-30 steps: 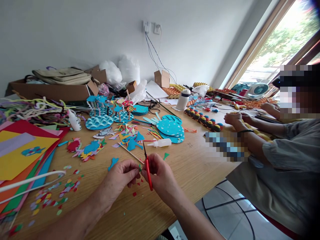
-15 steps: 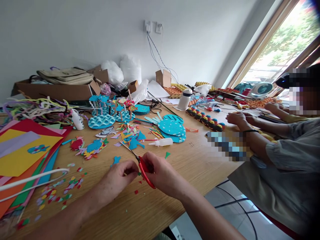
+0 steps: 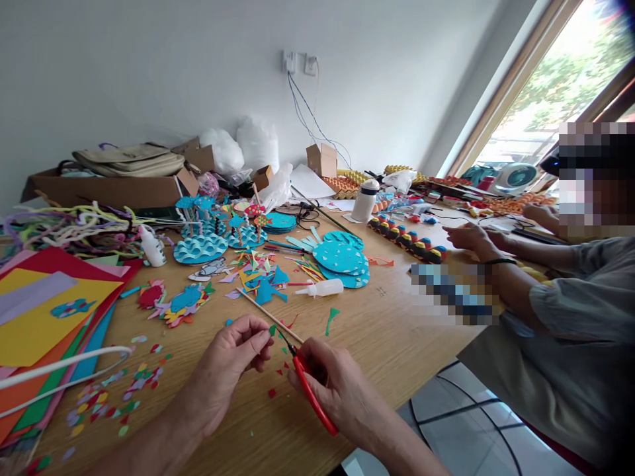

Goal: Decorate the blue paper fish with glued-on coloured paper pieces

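My left hand [image 3: 233, 357] is in a pinch above the table, with a small piece of green paper [image 3: 272, 330] at the fingertips. My right hand [image 3: 342, 380] grips scissors with red handles [image 3: 313, 400]. Their dark blades point at the green piece, close to my left fingers. A thin wooden stick [image 3: 262, 309] runs diagonally behind the blades to my right hand; whether the hand touches it, I cannot tell. Red paper scraps [image 3: 272, 393] lie below the blades, and a green scrap [image 3: 332, 320] lies farther right.
Colored paper sheets [image 3: 30, 311] and paper dots [image 3: 143, 380] are at the left. Fish cutouts [image 3: 186, 301], a glue bottle [image 3: 322, 287] and blue discs [image 3: 342, 258] lie ahead. A white bottle [image 3: 364, 201] stands farther back. Another person's hands [image 3: 469, 238] work at the right.
My right hand and the scissors have moved down and right, slightly away from my left hand. The green piece at my left fingertips and more of the stick now show.
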Demonstrator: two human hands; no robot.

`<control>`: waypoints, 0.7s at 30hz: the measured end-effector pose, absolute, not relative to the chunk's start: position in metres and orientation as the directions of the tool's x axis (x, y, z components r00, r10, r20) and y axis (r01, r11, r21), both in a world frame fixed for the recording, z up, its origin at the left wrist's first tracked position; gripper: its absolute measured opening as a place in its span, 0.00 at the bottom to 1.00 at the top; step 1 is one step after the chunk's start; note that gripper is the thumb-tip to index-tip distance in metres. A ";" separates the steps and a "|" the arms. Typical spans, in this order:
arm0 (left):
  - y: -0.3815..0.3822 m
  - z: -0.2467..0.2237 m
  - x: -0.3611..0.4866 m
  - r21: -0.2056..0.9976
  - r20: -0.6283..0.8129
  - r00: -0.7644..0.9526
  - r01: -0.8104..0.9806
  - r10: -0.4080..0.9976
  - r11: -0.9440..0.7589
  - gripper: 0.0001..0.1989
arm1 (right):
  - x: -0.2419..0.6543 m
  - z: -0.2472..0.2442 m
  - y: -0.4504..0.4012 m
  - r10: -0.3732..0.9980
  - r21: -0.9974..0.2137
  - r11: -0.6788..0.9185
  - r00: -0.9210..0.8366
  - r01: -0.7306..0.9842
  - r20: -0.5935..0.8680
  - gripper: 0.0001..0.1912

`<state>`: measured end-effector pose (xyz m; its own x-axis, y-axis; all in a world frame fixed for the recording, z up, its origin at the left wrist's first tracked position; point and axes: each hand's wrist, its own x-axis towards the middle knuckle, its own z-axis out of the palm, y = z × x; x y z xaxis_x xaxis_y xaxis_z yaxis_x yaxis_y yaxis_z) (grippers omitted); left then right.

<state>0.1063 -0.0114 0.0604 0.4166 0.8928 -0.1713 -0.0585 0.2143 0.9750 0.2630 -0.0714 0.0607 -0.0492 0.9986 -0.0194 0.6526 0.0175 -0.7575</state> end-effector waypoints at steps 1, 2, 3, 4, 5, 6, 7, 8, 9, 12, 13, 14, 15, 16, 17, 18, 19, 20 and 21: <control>-0.011 0.060 0.106 0.972 -0.175 0.426 -0.069 0.888 0.224 0.08 | 0.262 0.060 -0.072 0.999 -0.756 0.022 -0.050 0.654 -0.014 0.07; -0.011 0.060 0.106 0.968 -0.180 0.433 -0.081 0.883 0.237 0.08 | 0.262 0.060 -0.072 0.999 -0.757 0.029 -0.052 0.653 -0.006 0.07; -0.011 0.059 0.106 0.964 -0.186 0.440 -0.093 0.878 0.251 0.08 | 0.261 0.059 -0.071 0.999 -0.757 0.036 -0.053 0.652 0.002 0.07; -0.011 0.058 0.106 0.959 -0.192 0.448 -0.106 0.873 0.265 0.07 | 0.261 0.059 -0.071 0.998 -0.756 0.043 -0.055 0.653 0.009 0.07; -0.011 0.058 0.106 0.954 -0.195 0.456 -0.118 0.869 0.276 0.07 | 0.261 0.058 -0.070 0.998 -0.755 0.048 -0.058 0.654 0.013 0.08; -0.011 0.057 0.105 0.950 -0.197 0.465 -0.127 0.863 0.285 0.07 | 0.261 0.058 -0.070 0.998 -0.753 0.050 -0.061 0.657 0.013 0.08; -0.011 0.057 0.105 0.947 -0.199 0.473 -0.134 0.859 0.292 0.07 | 0.260 0.058 -0.070 0.998 -0.751 0.051 -0.064 0.659 0.011 0.07; -0.011 0.056 0.105 0.944 -0.200 0.478 -0.139 0.855 0.298 0.06 | 0.260 0.058 -0.070 0.998 -0.748 0.048 -0.064 0.661 0.008 0.07; -0.011 0.056 0.105 0.941 -0.201 0.481 -0.146 0.853 0.304 0.06 | 0.260 0.057 -0.070 0.998 -0.747 0.044 -0.063 0.663 0.002 0.07; -0.011 0.056 0.106 0.933 -0.208 0.485 -0.162 0.849 0.321 0.06 | 0.261 0.056 -0.070 0.998 -0.750 0.037 -0.058 0.660 -0.002 0.08; -0.011 0.056 0.106 0.932 -0.210 0.485 -0.164 0.849 0.325 0.06 | 0.261 0.055 -0.070 0.998 -0.753 0.037 -0.056 0.658 0.000 0.08; -0.011 0.056 0.107 0.931 -0.213 0.485 -0.164 0.848 0.327 0.06 | 0.261 0.055 -0.070 0.999 -0.754 0.036 -0.054 0.656 0.001 0.07; -0.012 0.056 0.107 0.931 -0.214 0.483 -0.162 0.849 0.327 0.07 | 0.261 0.054 -0.070 0.999 -0.753 0.035 -0.051 0.657 0.002 0.07; -0.012 0.056 0.107 0.931 -0.217 0.480 -0.160 0.850 0.328 0.07 | 0.261 0.054 -0.069 0.999 -0.751 0.032 -0.046 0.660 0.002 0.07; -0.012 0.056 0.107 0.931 -0.219 0.478 -0.158 0.851 0.328 0.07 | 0.261 0.054 -0.069 0.999 -0.747 0.029 -0.043 0.665 0.001 0.07; -0.012 0.056 0.107 0.931 -0.221 0.477 -0.157 0.851 0.329 0.07 | 0.261 0.054 -0.069 0.999 -0.741 0.028 -0.041 0.671 0.000 0.07; -0.012 0.056 0.106 0.931 -0.221 0.478 -0.156 0.850 0.330 0.07 | 0.261 0.054 -0.069 0.999 -0.734 0.027 -0.039 0.679 0.001 0.07; -0.012 0.056 0.106 0.931 -0.221 0.480 -0.155 0.849 0.330 0.07 | 0.261 0.054 -0.069 0.999 -0.726 0.027 -0.038 0.687 0.001 0.07; -0.011 0.055 0.106 0.931 -0.221 0.484 -0.153 0.847 0.331 0.07 | 0.261 0.054 -0.070 0.999 -0.718 0.026 -0.035 0.696 0.002 0.07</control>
